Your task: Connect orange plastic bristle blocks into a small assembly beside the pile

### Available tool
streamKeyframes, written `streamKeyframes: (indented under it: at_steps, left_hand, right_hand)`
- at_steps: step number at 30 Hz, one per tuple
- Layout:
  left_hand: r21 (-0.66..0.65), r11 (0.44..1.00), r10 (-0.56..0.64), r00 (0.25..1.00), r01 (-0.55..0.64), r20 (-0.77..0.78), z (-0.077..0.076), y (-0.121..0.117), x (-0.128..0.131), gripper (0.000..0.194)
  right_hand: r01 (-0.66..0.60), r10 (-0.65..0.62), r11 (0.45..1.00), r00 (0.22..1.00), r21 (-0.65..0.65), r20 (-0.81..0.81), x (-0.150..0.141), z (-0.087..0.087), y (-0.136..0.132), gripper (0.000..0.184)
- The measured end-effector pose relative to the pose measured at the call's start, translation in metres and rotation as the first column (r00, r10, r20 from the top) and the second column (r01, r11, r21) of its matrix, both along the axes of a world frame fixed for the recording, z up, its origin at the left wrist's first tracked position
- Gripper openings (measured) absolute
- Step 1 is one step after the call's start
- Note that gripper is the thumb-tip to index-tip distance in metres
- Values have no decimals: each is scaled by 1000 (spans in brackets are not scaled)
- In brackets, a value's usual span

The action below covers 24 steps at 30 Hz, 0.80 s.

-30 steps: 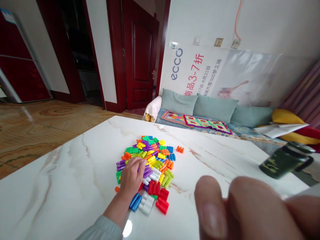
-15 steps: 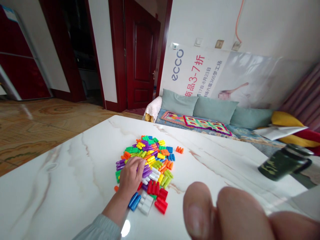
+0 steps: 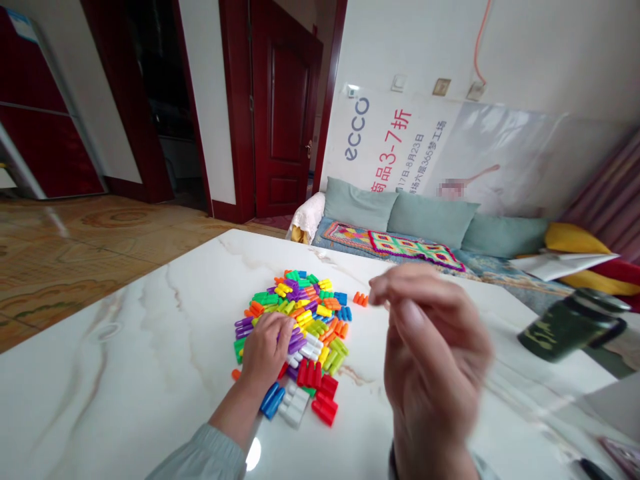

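Blocks (image 3: 303,320) of many colours lie in a loose heap on the white table (image 3: 150,347), part of it hidden behind the left hand (image 3: 267,347). That hand curls down over the heap, its fingertips out of sight; whether it grips a block, I cannot tell. The right hand (image 3: 435,353), raised and blurred, is partly closed, thumb near forefinger; I cannot tell if it holds anything. The inside of the green mug (image 3: 555,327) is out of view.

Home living room: sofa (image 3: 487,265) and cushions (image 3: 431,217)
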<state>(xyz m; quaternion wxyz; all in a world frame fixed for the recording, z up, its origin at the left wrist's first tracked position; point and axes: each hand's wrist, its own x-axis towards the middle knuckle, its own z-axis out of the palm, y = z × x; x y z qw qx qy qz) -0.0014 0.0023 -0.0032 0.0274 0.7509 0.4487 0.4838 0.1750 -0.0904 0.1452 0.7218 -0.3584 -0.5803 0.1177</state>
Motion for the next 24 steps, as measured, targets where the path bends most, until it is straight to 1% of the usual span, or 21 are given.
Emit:
streamKeyframes:
  at_steps: [1, 2, 3, 4, 5, 6, 7, 8, 9, 10, 12, 16, 20, 24]
  left_hand:
    - [-6, 1000, 2, 1000, -2, -11, -1, 1, 0, 32]
    - [-3, 1000, 5, 1000, -5, -12, -1, 2, 0, 32]
    - [1, 1000, 7, 1000, -7, -12, -2, 2, 0, 32]
    - [7, 1000, 10, 1000, -10, -9, -2, 2, 0, 32]
    - [9, 1000, 10, 1000, -10, -10, -2, 3, 0, 31]
    - [11, 1000, 10, 1000, -10, -11, -2, 2, 0, 31]
    - [12, 1000, 9, 1000, -8, -15, -2, 2, 0, 30]
    - [13, 1000, 9, 1000, -8, -20, -2, 2, 0, 30]
    - [13, 1000, 10, 1000, -10, -26, -1, 2, 0, 31]
    - [14, 1000, 12, 999, -12, -31, -1, 2, 0, 31]
    - [9, 1000, 15, 999, -15, -35, 1, 1, 0, 32]
    - [-4, 1000, 8, 999, -8, -35, 0, 2, 0, 32]
    - [0, 1000, 2, 999, -2, -37, -2, 2, 0, 32]
    - [-3, 1000, 7, 999, -7, -47, -1, 3, -1, 34]
  right_hand:
    - [54, -55, 997, 998, -57, -19, 4, 2, 19, 15]
    - [132, -132, 980, 991, -145, 15, 11, -3, 39, 13]
    - [233, -212, 933, 972, -275, 102, 19, -14, 60, 12]
    - [338, -243, 842, 933, -421, 264, 28, -29, 78, 10]
    - [457, -242, 722, 870, -519, 430, 36, -47, 93, 9]
    - [549, -174, 613, 795, -568, 581, 43, -65, 104, 10]
    - [615, -76, 528, 721, -585, 689, 47, -81, 112, 11]
    - [667, 9, 452, 660, -592, 751, 49, -96, 115, 13]
    - [701, 68, 407, 616, -585, 785, 49, -107, 117, 16]
    - [721, 103, 382, 588, -578, 802, 48, -115, 116, 21]
    - [736, 131, 363, 566, -571, 814, 44, -122, 114, 29]
    - [726, 161, 357, 572, -588, 804, 43, -119, 114, 31]
    - [698, 184, 367, 593, -615, 784, 49, -115, 115, 34]
    - [666, 194, 381, 621, -642, 760, 55, -116, 115, 35]
